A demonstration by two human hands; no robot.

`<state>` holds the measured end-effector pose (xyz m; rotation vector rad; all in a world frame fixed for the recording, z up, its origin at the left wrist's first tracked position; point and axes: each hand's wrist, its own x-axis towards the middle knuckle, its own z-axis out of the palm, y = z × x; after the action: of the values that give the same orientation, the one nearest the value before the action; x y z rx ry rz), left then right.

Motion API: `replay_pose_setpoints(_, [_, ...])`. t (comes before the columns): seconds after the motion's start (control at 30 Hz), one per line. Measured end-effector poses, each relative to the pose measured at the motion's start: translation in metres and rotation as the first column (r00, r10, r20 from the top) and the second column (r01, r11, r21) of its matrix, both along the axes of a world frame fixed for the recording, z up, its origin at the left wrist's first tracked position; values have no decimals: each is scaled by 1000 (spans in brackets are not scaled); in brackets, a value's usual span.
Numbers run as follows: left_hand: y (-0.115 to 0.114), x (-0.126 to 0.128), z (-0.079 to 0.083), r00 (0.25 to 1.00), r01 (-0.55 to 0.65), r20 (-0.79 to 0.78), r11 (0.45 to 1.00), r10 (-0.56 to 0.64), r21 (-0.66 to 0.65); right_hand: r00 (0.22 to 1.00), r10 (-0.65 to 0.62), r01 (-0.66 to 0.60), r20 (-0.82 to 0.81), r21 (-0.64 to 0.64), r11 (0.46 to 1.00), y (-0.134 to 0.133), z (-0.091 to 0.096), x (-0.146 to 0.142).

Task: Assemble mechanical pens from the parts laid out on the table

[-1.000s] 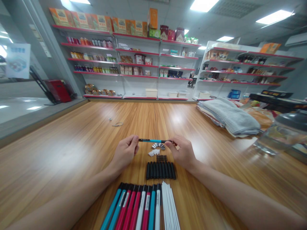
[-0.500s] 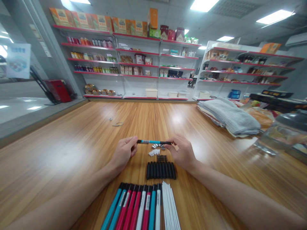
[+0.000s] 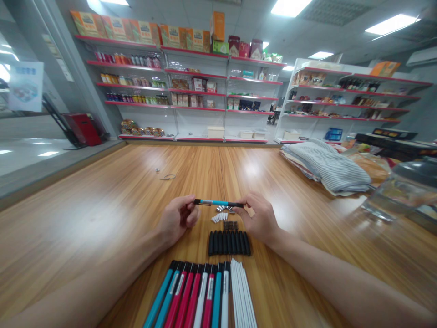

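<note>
Pen (image 3: 218, 202) runs level, left hand (image 3: 177, 218) to right hand (image 3: 261, 218).

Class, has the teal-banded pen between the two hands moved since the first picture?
Yes: the teal-banded pen has shifted left in the view, judged against the row of black pen barrels, which stays put.

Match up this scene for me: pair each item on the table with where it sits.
Things:
1. Teal-and-black pen
2. Black tubes
3. White tubes
4. Folded striped cloth

Places:
A. Off to the right, well away from the hands
B. Held between the left hand and the right hand
C. Closest to the viewer, beside the coloured pens
D. Lined up side by side just below the hands

Pairs: 1-B, 2-D, 3-C, 4-A
</note>
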<state>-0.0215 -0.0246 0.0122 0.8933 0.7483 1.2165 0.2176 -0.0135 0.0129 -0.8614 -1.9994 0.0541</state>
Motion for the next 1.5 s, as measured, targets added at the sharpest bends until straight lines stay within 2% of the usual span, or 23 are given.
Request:
replay_pose_setpoints(0.17, [0, -2, 2, 993, 87, 85, 995, -82, -55, 1000, 0, 0, -10, 9, 1000, 0, -1, -1])
replay_pose_setpoints(0.33, [-1, -2, 4, 986, 109, 131, 992, -100, -60, 1000, -2, 2, -12, 10, 1000, -1, -1, -1])
replay_pose_setpoints(0.73, [-4, -3, 5, 970, 182, 168, 983, -177, -15, 1000, 3, -3, -15, -2, 1000, -1, -1, -2])
replay_pose_setpoints(1.0, [-1, 0, 3, 989, 84, 115, 993, -94, 84, 999, 7, -6, 35, -22, 1000, 1, -2, -1])
replay_pose_setpoints(1.1, [-2, -2, 2, 978, 172, 108, 981, -181, 85, 999, 13, -12, 42, -38, 999, 2, -4, -1])
replay_pose_setpoints(1.27, [-4, -6, -2, 914, 381, 101, 917, -393, 113, 998, 63, -61, 19, -62, 996, 3, -6, 1])
replay_pose_setpoints(1.5, [-9, -6, 0, 886, 407, 207, 910, -415, 85, 996, 89, -88, 30, -19, 996, 0, -2, -1])
